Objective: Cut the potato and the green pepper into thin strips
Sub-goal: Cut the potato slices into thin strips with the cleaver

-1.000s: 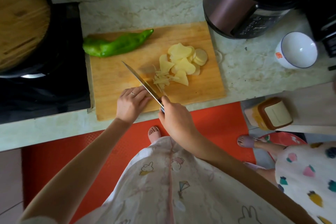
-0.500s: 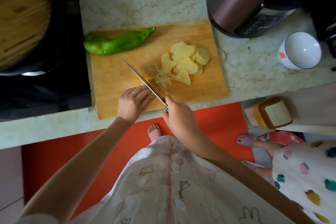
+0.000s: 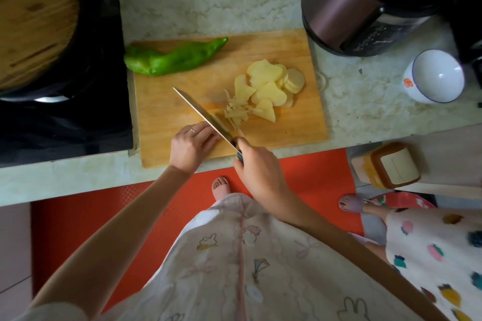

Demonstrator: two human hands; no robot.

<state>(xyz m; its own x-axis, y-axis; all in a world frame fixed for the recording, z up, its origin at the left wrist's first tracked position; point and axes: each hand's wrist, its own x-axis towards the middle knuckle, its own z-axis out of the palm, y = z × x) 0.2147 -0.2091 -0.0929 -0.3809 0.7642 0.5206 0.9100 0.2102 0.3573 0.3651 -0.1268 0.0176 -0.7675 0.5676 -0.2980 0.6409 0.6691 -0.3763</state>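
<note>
By the board's near edge, the right hand grips the knife.

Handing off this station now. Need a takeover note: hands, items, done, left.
Right hand grips the knife, blade angled across the cutting board.
Left hand curled beside the blade; what it steadies is hidden.
Potato strips lie right of the blade, uncut potato slices beyond them.
Green pepper whole at the board's far left corner.
Done: a few strips. Left: remaining slices, whole pepper.
</note>
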